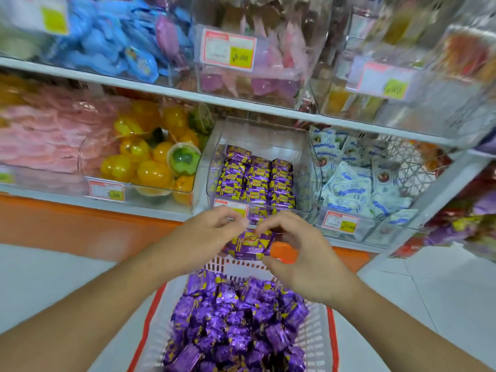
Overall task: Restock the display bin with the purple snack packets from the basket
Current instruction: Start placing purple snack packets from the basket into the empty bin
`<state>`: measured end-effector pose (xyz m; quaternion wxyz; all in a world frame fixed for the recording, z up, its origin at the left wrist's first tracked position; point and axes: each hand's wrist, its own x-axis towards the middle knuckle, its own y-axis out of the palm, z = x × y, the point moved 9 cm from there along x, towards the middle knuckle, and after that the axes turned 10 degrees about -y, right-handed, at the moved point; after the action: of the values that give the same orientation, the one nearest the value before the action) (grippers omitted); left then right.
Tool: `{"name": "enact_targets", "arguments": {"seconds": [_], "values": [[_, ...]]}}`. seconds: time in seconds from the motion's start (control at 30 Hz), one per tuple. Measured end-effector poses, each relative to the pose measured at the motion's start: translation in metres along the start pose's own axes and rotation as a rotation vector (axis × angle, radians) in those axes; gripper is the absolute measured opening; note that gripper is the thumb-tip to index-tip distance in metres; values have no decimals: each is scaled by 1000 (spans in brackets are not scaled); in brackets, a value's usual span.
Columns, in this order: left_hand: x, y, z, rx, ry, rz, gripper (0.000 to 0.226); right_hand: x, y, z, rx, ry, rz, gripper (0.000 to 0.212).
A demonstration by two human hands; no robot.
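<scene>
At frame centre I see my left hand [206, 232] and right hand [298, 253] pinching one purple packet [248, 244] between curled fingers above the basket [241, 267], just below the display bin [214, 167], whose price tag they partly hide.

Purple snack packets [236, 328]: glossy crinkled foil-like wrap. Basket [319, 342], lower centre: white slatted plastic, red rim. Display bin [308, 157], centre: clear glossy plastic. Shelf edge [161, 88], upper frame: smooth white.
</scene>
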<state>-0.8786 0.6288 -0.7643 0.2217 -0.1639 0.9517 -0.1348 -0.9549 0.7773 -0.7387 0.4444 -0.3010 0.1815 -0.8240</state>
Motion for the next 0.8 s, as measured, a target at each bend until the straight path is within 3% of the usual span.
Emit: {"name": "enact_targets", "arguments": {"seconds": [0.07, 0.2, 0.47, 0.6, 0.8], "values": [[-6, -2, -6, -108, 12, 66, 27, 2, -6, 3, 52, -23, -40, 51], [-6, -10, -20, 65, 144, 16, 49, 14, -10, 5, 39, -70, -93, 52], [5, -11, -35, 207, 344, -178, 51, 30, -24, 4, -214, -159, -63, 53], [7, -4, -54, 424, 513, -247, 54, 41, -28, -4, -214, -153, -42, 51], [48, -13, -89, 647, 541, -440, 54, 65, -78, -28, -339, -115, -121, 62]]}}
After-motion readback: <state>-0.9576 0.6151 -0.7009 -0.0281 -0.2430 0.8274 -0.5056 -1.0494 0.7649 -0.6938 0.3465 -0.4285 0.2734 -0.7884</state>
